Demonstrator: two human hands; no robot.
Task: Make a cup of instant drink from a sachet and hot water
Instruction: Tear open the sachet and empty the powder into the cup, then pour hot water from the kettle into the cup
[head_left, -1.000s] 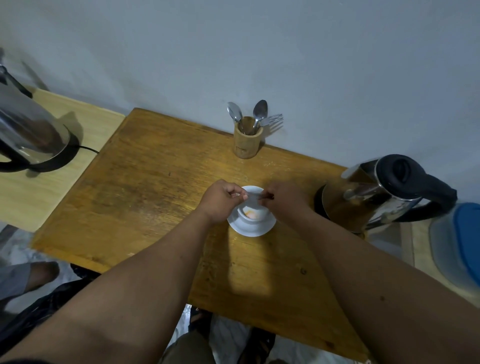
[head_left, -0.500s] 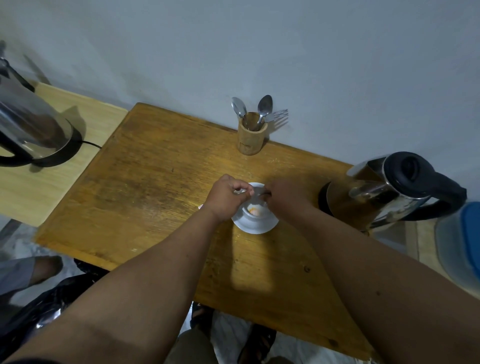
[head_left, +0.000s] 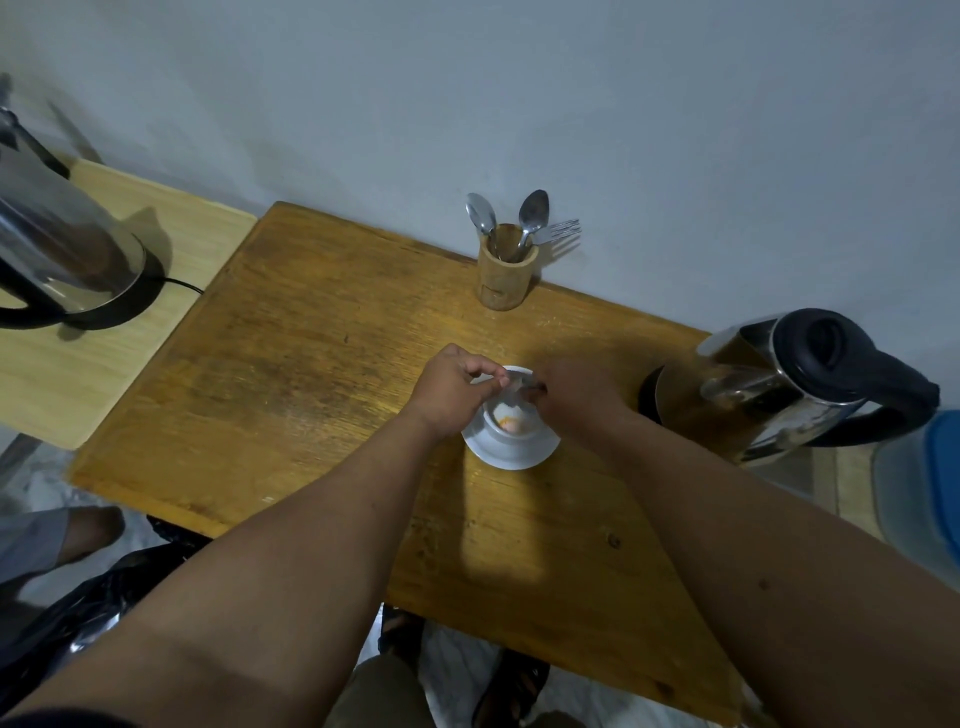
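A white cup (head_left: 511, 418) stands on a white saucer (head_left: 509, 451) in the middle of the wooden table (head_left: 311, 374). Pale and orange powder lies at the cup's bottom. Both hands hover just over the cup's rim. My left hand (head_left: 453, 387) and my right hand (head_left: 569, 392) pinch a small pale sachet (head_left: 511, 382) between their fingertips; most of it is hidden by the fingers. A steel kettle with a black lid and handle (head_left: 789, 384) sits on its base at the table's right end.
A bamboo holder (head_left: 506, 278) with two spoons and a fork stands by the wall. A second steel kettle (head_left: 57, 249) rests on a lighter side table at the left. A blue-lidded plastic container (head_left: 930, 493) is at the right edge. A person's leg shows lower left.
The hands stay over the cup, the fingers shifting slightly on the sachet. The view has tilted a little, so everything sits slightly lower in the frame.
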